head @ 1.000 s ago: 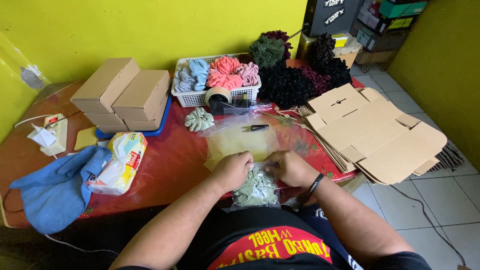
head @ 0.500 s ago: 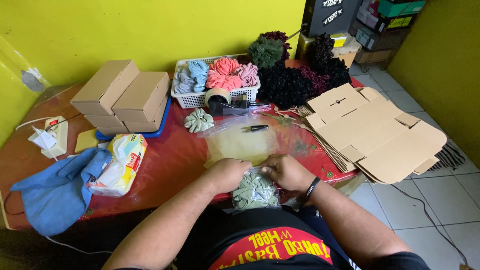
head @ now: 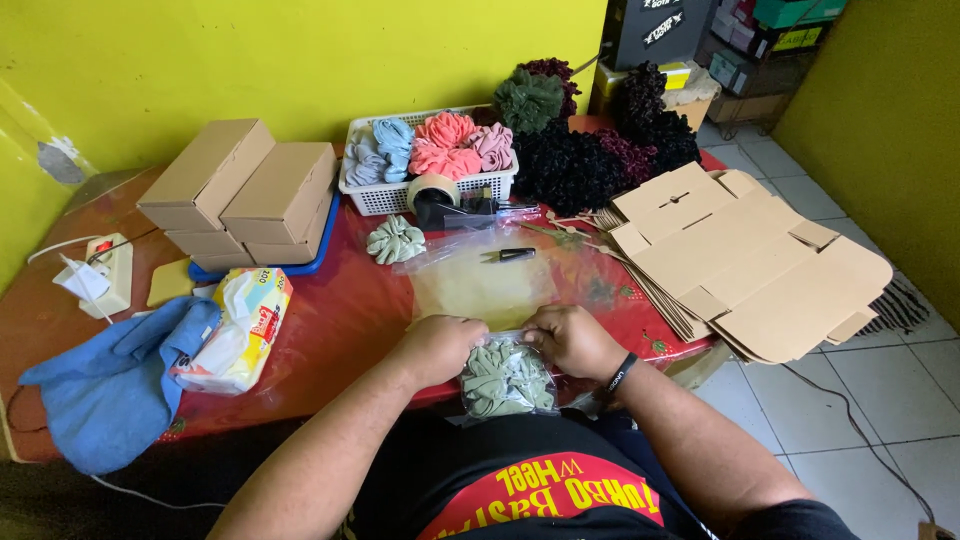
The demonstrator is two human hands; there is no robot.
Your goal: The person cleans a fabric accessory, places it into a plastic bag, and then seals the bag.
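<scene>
a person looks down at their own two hands at the near edge of a red table (head: pixel 340 320); the left hand (head: pixel 440 345) and the right hand (head: pixel 570 338) each pinch a top corner of a clear plastic bag (head: pixel 507 378) that hangs just over the table edge against their lap; the bag holds sage-green fabric scrunchies (head: pixel 500 385); both hands are closed on the bag's mouth, fingers curled; to close it well, the two hands should keep the mouth flat and level, with the fabric pushed down clear of the strip; just beyond the hands lies a stack of empty clear bags (head: pixel 480 285); past that, a loose green scrunchie (head: pixel 396 240), small black snips (head: pixel 512 255) and a tape dispenser (head: pixel 445 200); left, a blue cloth (head: pixel 110 385) and a tissue pack (head: pixel 240 325); right, flat cardboard blanks (head: pixel 745 260); farther back, folded boxes (head: pixel 240 190), a white basket (head: pixel 375 198) of pastel scrunchies, and dark scrunchies (head: pixel 580 165) by the yellow wall (head: pixel 300 60).
</scene>
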